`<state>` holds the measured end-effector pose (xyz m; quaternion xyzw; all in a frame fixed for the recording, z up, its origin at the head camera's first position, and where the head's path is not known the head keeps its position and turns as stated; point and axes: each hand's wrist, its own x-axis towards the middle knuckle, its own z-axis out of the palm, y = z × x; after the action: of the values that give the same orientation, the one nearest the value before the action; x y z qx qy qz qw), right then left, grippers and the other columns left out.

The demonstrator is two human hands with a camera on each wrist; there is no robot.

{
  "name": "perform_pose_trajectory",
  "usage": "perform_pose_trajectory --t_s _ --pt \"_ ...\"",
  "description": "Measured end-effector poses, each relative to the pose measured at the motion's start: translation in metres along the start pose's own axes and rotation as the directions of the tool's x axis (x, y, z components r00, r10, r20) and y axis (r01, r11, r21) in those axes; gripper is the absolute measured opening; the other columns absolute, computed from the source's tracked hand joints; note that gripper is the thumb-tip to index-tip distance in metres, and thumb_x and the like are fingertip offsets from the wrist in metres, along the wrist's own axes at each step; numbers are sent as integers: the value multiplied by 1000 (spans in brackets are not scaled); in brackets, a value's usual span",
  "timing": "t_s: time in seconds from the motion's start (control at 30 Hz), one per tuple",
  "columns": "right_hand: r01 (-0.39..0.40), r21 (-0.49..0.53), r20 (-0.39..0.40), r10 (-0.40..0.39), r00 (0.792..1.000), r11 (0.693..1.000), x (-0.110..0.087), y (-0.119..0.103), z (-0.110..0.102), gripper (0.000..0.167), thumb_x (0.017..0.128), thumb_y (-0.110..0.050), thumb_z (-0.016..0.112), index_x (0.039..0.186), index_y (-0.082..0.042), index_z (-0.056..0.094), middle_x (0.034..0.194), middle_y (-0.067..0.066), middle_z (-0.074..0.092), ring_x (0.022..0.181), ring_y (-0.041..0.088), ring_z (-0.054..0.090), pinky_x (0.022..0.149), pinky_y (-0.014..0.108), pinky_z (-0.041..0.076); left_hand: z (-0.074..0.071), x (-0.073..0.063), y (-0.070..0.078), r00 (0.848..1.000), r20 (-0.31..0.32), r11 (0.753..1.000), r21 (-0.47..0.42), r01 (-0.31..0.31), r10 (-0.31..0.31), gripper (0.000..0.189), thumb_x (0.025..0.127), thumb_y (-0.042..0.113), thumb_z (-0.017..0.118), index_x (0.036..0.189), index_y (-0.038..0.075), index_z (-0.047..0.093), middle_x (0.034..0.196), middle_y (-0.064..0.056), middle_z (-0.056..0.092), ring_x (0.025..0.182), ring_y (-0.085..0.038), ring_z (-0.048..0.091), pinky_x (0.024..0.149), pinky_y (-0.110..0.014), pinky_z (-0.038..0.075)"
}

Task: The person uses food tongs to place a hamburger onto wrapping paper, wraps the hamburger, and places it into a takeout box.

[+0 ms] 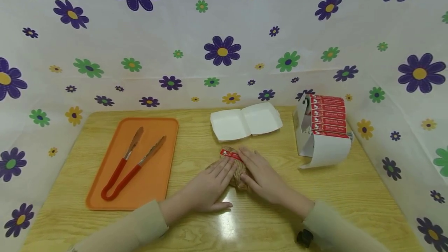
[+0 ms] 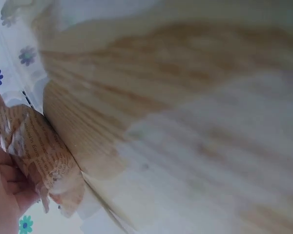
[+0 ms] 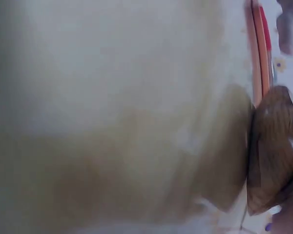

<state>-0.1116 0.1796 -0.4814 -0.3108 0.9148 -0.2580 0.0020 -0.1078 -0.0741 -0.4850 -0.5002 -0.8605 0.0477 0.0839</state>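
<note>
A small bundle wrapped in brown printed paper (image 1: 239, 175) lies on the wooden table, with a red label (image 1: 230, 154) across its top. My left hand (image 1: 214, 182) rests on the bundle's left side with fairly straight fingers, their tips at the label, and its thumb points off to the right. From the right, my right hand (image 1: 263, 177) touches the bundle with its fingers extended along the far side and its thumb on the near side. The crumpled paper wrap (image 2: 41, 151) shows in the left wrist view, and part of the wrapped bundle (image 3: 271, 151) in the right wrist view.
Behind the bundle lies an opened white box (image 1: 245, 121). At right stands a label dispenser (image 1: 303, 131) with a roll of red labels (image 1: 328, 114). Red-handled tongs (image 1: 120, 178) lie on an orange tray (image 1: 154, 189) at left. A small black object (image 1: 305, 238) is by the right sleeve.
</note>
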Motion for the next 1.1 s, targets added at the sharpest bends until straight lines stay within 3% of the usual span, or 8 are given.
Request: perform_pose_trajectory --t_s 0.13,0.3,0.43,0.63,0.83,1.1 --pt "-21 -12 94 22 995 1000 -6 -3 10 73 112 -28 51 168 4 17 177 20 15 164 38 21 134 58 21 0 -2 2 999 -31 999 -14 39 -39 96 102 71 49 160 -6 40 167 -25 39 157 -38 40 129 -44 39" --pt "23 0 170 -23 985 1000 -2 2 13 74 113 -28 48 169 1 9 179 15 6 167 33 12 135 55 17 3 -2 -3 987 -89 989 -81 125 -132 86 106 58 53 161 -5 38 168 -23 40 157 -36 40 129 -45 38" --pt "33 16 190 -35 981 999 4 -1 8 73 114 -29 47 169 1 10 179 16 9 166 33 13 135 57 16 9 -2 -8 981 -55 979 -98 182 -187 85 108 55 49 164 -7 30 171 -25 33 161 -37 31 133 -46 31" --pt "-45 109 143 30 989 993 8 -14 2 73 113 -31 48 168 3 15 176 22 17 165 39 19 134 62 16 11 -6 -7 977 -11 970 -119 210 -212 85 108 53 50 163 -9 30 170 -29 31 160 -40 31 132 -48 32" --pt "-56 63 198 42 979 996 5 -16 16 77 115 -35 43 168 5 4 178 22 4 166 38 9 135 59 15 9 -10 -5 975 -3 968 -120 222 -224 85 108 53 51 162 -8 31 170 -31 30 160 -43 32 129 -47 37" --pt "-8 76 216 -8 976 997 7 -8 35 78 115 -33 42 168 3 -2 178 18 -3 167 34 6 135 57 13 9 -21 -3 966 31 946 -193 259 -258 79 111 45 48 163 -9 28 172 -30 27 161 -41 30 130 -48 34"
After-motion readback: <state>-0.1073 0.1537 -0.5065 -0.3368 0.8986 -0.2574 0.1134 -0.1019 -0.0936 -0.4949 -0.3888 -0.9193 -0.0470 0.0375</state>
